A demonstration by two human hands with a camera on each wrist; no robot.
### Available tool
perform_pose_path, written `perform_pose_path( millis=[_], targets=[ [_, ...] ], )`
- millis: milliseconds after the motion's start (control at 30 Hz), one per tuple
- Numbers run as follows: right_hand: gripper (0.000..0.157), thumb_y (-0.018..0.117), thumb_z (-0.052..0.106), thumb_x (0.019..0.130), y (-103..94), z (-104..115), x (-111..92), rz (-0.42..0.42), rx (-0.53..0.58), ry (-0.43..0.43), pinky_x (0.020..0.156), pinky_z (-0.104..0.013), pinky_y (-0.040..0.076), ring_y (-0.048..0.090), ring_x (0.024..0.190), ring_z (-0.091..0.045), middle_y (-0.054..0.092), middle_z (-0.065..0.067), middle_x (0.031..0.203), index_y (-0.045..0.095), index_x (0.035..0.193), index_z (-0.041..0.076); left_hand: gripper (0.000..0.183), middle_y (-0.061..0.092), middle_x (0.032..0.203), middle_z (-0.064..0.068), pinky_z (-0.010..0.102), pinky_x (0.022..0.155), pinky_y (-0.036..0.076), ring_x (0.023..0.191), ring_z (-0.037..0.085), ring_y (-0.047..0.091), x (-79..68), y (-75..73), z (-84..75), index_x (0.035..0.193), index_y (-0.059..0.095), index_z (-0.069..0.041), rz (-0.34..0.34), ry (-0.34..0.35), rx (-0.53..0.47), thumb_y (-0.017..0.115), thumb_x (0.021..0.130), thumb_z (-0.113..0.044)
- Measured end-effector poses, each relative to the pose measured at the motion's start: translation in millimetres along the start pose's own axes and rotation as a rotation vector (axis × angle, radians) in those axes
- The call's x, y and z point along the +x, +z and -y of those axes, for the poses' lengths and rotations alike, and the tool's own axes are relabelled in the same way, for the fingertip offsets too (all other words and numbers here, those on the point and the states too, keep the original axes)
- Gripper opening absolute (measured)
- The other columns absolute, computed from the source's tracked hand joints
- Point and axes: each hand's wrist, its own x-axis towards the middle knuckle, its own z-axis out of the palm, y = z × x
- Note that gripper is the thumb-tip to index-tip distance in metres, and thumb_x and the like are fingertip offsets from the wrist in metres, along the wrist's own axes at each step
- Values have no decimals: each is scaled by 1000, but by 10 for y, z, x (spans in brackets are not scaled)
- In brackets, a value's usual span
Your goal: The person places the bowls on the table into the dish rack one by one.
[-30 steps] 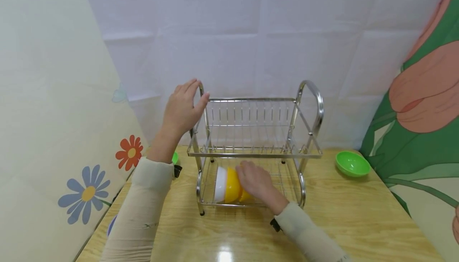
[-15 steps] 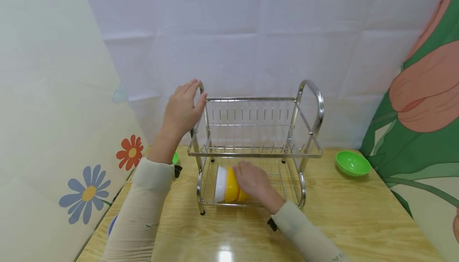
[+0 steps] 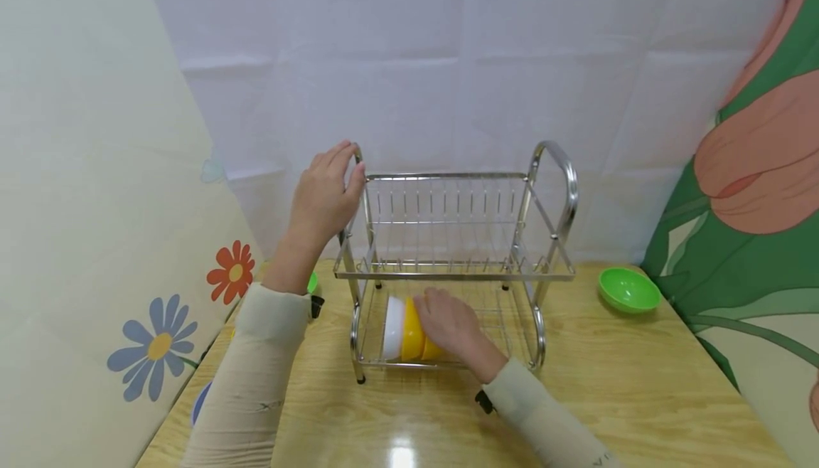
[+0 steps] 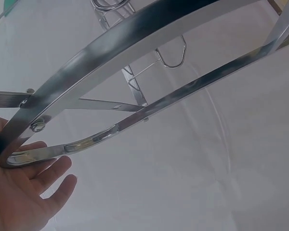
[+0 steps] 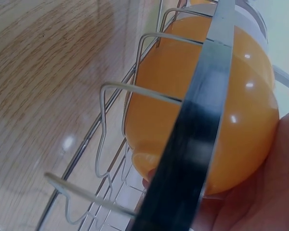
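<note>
A two-tier metal dish rack (image 3: 451, 277) stands on the wooden table. My left hand (image 3: 323, 198) rests on top of its left handle; in the left wrist view the fingers (image 4: 55, 195) reach loosely past the tube. On the lower tier a white bowl (image 3: 393, 329) and a yellow bowl (image 3: 412, 333) stand on their sides, pressed close together. My right hand (image 3: 451, 320) holds the yellow bowl from the right, its palm against the curved outside and a fingertip by the foot ring in the right wrist view. The rack's flat front bar crosses before the bowl there.
A green bowl (image 3: 629, 291) sits at the table's back right. Behind my left wrist a bit of green (image 3: 312, 282) shows, and a purple rim (image 3: 200, 404) peeks out by the left sleeve. A white cloth (image 3: 409, 62) hangs close behind the rack.
My right hand has shifted slightly left, staying on the yellow bowl. The left thumb has drawn in a little toward the handle. Rack and bowls look the same.
</note>
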Motion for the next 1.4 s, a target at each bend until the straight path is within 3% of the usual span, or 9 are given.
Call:
perform_pose_path(
  millis=[133, 300, 433, 700, 867, 967, 1067, 1233, 1400],
  targets=[
    [55, 28, 47, 108, -7, 9, -14, 3, 10, 14, 54, -33, 47, 56, 69, -21, 63, -11, 92, 62, 112, 4, 54, 40, 159, 10, 51, 120, 33, 145, 32, 39, -2, 7, -3, 150, 44, -6, -12, 3, -6, 38, 106, -37],
    [66, 28, 52, 107, -13, 17, -35, 7, 20, 34, 81, -46, 56, 64, 102, -31, 61, -20, 131, 50, 142, 1, 53, 40, 159, 10, 50, 120, 33, 145, 32, 39, -6, 14, -2, 150, 44, -6, -16, -1, -13, 39, 106, -36],
    [68, 28, 54, 106, -30, 20, -50, 18, 28, 47, 94, -52, 54, 61, 118, -37, 58, -20, 138, 47, 146, 3, 54, 40, 159, 9, 50, 120, 32, 145, 32, 39, -7, 19, 3, 150, 43, -6, -15, -5, -17, 37, 107, -38],
    [68, 27, 55, 106, -141, -1, -75, 20, 33, 71, 104, -57, 47, 53, 131, -40, 50, -20, 148, 45, 148, 4, 54, 39, 159, 10, 50, 121, 31, 146, 31, 37, -25, 8, -11, 151, 42, -7, -11, -15, -23, 37, 107, -38],
    [64, 27, 52, 107, -248, -27, -120, -23, 22, 50, 96, -54, 53, 59, 121, -37, 58, -20, 137, 50, 142, 4, 54, 39, 160, 9, 50, 121, 31, 146, 32, 38, -26, 6, -7, 151, 42, -6, -18, -11, -28, 37, 107, -38],
    [57, 28, 52, 107, -337, -36, -148, -36, 38, 56, 73, -43, 55, 63, 92, -28, 66, -13, 105, 64, 113, 7, 54, 40, 159, 10, 50, 121, 32, 146, 32, 38, -31, 2, -5, 150, 43, -5, -27, -7, -30, 38, 107, -37],
    [55, 29, 53, 106, -435, -50, -193, -41, 65, 62, 58, -35, 48, 56, 73, -24, 60, -9, 84, 61, 90, 11, 54, 40, 159, 11, 50, 121, 32, 146, 32, 38, -34, 2, -2, 150, 43, -4, -29, -6, -31, 37, 107, -37],
    [56, 30, 53, 106, -567, -82, -304, -78, 85, 31, 69, -40, 53, 59, 85, -25, 64, -11, 99, 62, 109, 8, 54, 40, 159, 11, 50, 121, 32, 146, 32, 38, -41, 5, -4, 150, 43, -5, -30, -7, -28, 37, 107, -37],
    [58, 29, 55, 106, -671, -113, -408, -96, 76, 23, 71, -40, 52, 58, 85, -25, 63, -12, 99, 60, 101, 7, 53, 40, 159, 11, 49, 120, 33, 145, 32, 39, -38, 20, -6, 150, 43, -5, -38, 4, -25, 37, 107, -36]
  ],
)
